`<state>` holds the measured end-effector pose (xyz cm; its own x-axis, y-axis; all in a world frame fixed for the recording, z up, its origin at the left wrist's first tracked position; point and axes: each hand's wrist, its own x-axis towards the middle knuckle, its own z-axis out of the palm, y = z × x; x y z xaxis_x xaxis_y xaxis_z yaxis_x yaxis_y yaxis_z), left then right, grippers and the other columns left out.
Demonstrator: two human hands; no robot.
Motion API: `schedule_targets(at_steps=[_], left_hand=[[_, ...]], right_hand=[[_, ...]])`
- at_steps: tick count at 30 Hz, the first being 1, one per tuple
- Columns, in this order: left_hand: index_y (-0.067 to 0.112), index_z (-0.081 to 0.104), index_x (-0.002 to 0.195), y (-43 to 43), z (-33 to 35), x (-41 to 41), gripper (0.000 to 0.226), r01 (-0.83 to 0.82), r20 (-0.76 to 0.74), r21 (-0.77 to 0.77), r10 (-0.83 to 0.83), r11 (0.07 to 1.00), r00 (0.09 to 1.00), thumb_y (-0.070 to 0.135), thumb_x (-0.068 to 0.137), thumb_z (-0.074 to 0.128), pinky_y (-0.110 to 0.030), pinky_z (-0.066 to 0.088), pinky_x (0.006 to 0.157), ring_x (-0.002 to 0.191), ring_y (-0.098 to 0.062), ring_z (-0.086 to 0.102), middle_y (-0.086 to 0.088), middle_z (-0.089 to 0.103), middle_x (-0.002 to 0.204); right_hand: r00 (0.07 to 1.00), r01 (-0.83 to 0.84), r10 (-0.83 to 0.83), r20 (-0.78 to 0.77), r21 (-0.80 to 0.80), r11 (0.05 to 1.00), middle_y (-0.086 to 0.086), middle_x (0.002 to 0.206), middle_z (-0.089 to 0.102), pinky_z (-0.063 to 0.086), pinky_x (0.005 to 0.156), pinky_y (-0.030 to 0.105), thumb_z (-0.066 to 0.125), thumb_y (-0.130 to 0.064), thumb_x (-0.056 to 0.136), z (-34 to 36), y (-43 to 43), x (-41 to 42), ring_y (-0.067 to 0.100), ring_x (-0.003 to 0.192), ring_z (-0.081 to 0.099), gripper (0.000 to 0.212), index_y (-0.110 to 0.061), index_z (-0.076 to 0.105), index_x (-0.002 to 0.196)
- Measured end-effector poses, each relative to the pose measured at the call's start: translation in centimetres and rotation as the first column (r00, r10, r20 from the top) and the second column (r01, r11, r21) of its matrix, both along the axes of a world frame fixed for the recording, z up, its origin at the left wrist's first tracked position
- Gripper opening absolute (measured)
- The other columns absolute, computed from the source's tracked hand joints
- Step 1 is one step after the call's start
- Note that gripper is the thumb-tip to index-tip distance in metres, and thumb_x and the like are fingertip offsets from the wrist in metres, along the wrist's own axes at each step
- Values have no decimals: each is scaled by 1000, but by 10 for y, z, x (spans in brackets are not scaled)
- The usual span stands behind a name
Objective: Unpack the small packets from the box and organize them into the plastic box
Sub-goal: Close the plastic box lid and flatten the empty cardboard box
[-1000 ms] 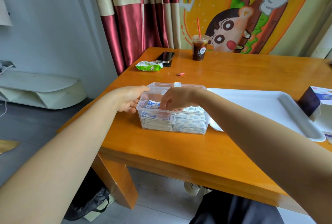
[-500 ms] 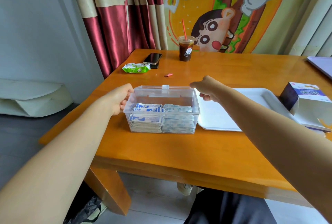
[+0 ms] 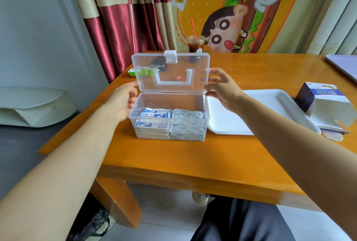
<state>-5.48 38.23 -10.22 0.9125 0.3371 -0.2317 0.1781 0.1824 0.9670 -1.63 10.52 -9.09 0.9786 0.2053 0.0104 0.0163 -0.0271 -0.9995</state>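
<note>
Clear rectangular plastic box is sitting on the glossy wooden worktop, flat paper packets stacked inside. Left hand and right hand are flanking its upright lid, fingers relaxed, gripping nothing.

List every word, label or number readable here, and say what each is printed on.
"口": the middle of a three-character label on the blue-and-white packets in the plastic box; the other characters are blurred.
Grey packets: print too small to read.
Cardboard box: white characters on a blue band, blurred.
Cup: label too small to read.
</note>
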Motion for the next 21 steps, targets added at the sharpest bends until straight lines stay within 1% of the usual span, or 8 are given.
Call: schedule_targets(at_steps=[2, 6, 10, 12, 14, 16, 19, 21], left_hand=[[18, 69, 110, 1, 1, -9, 27, -27, -5, -30, 27, 999, 1000, 18, 88, 53, -18, 29, 40, 47, -6, 37, 5, 50, 66], [24, 66, 92, 0, 1, -29, 22, -75, 13, 47, 74, 996, 997, 39, 91, 50, -25, 44, 63, 68, -11, 50, 2, 58, 86], [27, 65, 108, -7, -2, -45, 30, -2, -2, 142, 2, 990, 1000, 48, 91, 52, -32, 47, 82, 96, -15, 60, 1, 67, 104], [31, 63, 110, -13, -4, -53, 28, -13, 9, 184, 12, 983, 1000, 46, 87, 61, -32, 46, 78, 99, -14, 61, 4, 69, 108], [33, 62, 109, -18, -4, -59, 28, -22, 9, 253, 21, 967, 1000, 45, 84, 66, -29, 43, 71, 100, -13, 60, 6, 68, 109], [35, 62, 114, -21, -2, -64, 35, -15, -23, 291, 23, 957, 999, 47, 82, 68, -28, 43, 66, 107, -16, 57, 6, 65, 116], [32, 61, 116, -25, 2, -68, 38, -8, -68, 294, 29, 956, 997, 48, 82, 68, -27, 46, 59, 109, -20, 58, 2, 63, 122], [28, 60, 117, -28, 3, -69, 36, -7, -79, 281, 30, 960, 996, 45, 85, 66, -26, 49, 57, 102, -19, 61, 0, 63, 120]], right_hand=[[998, -28, 28, 57, -8, 1000, 12, 105, 63, 54, 86, 36, 47, 17, 82, 0, -5, -8, 24, 97, 64, 41, -16, 56, 105], [984, -43, 65, 164, -134, 990, 8, 106, 64, 49, 82, 28, 45, 10, 86, -2, -10, -25, 18, 94, 58, 31, -13, 62, 99], [974, -56, 103, 202, -228, 972, -5, 108, 63, 47, 70, 12, 44, 9, 89, -2, -13, -44, 7, 94, 57, 33, -12, 64, 104], [968, -62, 124, 217, -273, 960, -6, 115, 60, 43, 79, 14, 43, 10, 88, -1, -13, -52, 7, 99, 55, 35, -11, 66, 104], [959, -41, 134, 248, -346, 937, -4, 125, 55, 39, 91, 27, 42, 9, 87, 0, -12, -57, 11, 110, 49, 37, -11, 69, 104], [940, -12, 150, 307, -410, 912, -5, 123, 55, 37, 101, 34, 41, 4, 86, 4, -10, -63, 9, 113, 44, 38, -12, 71, 104], [871, 53, 229, 435, -546, 836, -4, 134, 52, 29, 110, 48, 46, -19, 82, 11, -2, -71, 14, 125, 38, 33, -27, 73, 99], [807, 68, 344, 480, -654, 753, -5, 142, 46, 24, 110, 49, 52, -33, 81, 13, 7, -78, 18, 131, 32, 29, -34, 68, 106]])
